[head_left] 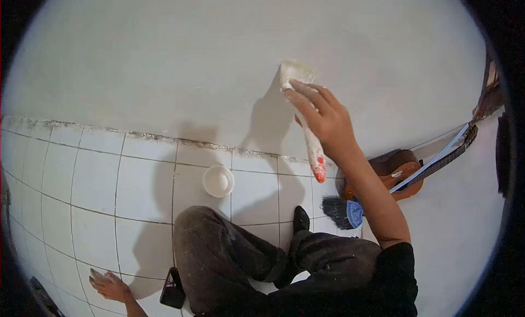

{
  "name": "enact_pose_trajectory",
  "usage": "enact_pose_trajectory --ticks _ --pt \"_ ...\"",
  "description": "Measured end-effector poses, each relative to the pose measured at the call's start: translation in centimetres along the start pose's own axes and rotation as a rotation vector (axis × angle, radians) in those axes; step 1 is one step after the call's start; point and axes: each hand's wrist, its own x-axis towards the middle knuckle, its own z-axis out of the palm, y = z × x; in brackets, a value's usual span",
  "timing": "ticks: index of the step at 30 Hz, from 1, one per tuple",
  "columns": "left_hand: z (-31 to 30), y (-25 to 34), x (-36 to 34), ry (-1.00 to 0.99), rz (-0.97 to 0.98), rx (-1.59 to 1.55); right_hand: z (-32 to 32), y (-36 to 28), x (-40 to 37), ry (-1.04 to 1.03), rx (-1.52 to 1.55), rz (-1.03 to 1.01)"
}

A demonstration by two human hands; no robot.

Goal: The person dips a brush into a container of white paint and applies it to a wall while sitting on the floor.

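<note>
My right hand [322, 117] is closed around a paintbrush [315, 153] near its bristle end. The brush's pale handle is smeared with white and ends in a red tip pointing down. Its bristles [298, 72] are against the pale wall [191, 54], or very close to it. Down at the lower left, my left hand [109, 286] rests on the white tiled floor with fingers spread and nothing in it. White smears show on its fingers. A round white tub [218, 181] with white contents stands on the tiles by the foot of the wall.
A brown guitar [402, 177] leans in the right corner. A broom with black bristles [336, 212], a blue head and a light blue stick stands before it. A dark phone [173, 289] lies beside my bent knee [202, 224]. Dark, flaking patches line the wall's bottom edge.
</note>
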Motion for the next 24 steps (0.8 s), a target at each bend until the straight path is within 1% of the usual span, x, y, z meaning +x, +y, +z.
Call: enact_pose_trajectory --ticks 2,4,6,8,9,10,11,13,16,17,19,20,22,24 --pt "1.1 -0.7 -0.3 0.017 0.016 0.016 0.8 -0.4 -0.7 -0.03 -0.011 -0.009" --pt "0.2 0.0 -0.3 -0.009 -0.058 0.017 1.7 -0.8 -1.4 -0.086 0.02 -0.019" --pt "-0.8 0.5 0.0 -0.008 -0.036 0.0 2.2 -1.6 -2.1 -0.116 0.057 -0.008" --pt "-2.0 1.2 0.4 -0.005 -0.016 -0.013 2.9 -2.4 -2.7 -0.13 0.107 -0.045" --pt "-2.7 1.6 0.4 -0.034 -0.017 -0.013 3.0 -2.9 -3.0 -0.186 0.14 -0.013" --pt "-3.1 1.7 0.5 -0.064 -0.017 -0.013 3.2 -2.9 -3.1 -0.185 0.143 -0.015" --pt "-3.1 1.7 0.6 -0.065 -0.018 -0.01 3.4 -2.9 -3.2 -0.167 0.126 -0.04" --pt "-2.8 1.8 0.7 -0.113 -0.083 -0.029 3.2 -2.5 -3.0 -0.149 0.107 -0.067" --pt "-3.2 2.3 0.5 -0.066 -0.082 -0.029 1.8 -1.5 -1.7 -0.13 0.065 -0.026" --pt "-2.5 1.9 0.5 -0.066 -0.079 -0.031 1.6 -1.3 -1.5 -0.093 0.029 -0.032" --pt "-1.6 1.0 0.5 -0.125 -0.114 -0.009 1.7 -0.6 -1.4 -0.035 -0.018 -0.028" --pt "-1.2 0.8 0.3 -0.126 -0.111 -0.01 1.5 -0.2 -1.3 -0.038 -0.019 -0.025" --pt "-2.6 1.7 0.6 -0.044 -0.009 0.019 0.7 0.5 -0.7 0.007 -0.065 -0.013" --pt "-2.3 1.5 0.5 -0.058 -0.024 0.028 0.2 0.9 -0.4 0.047 -0.069 -0.01"
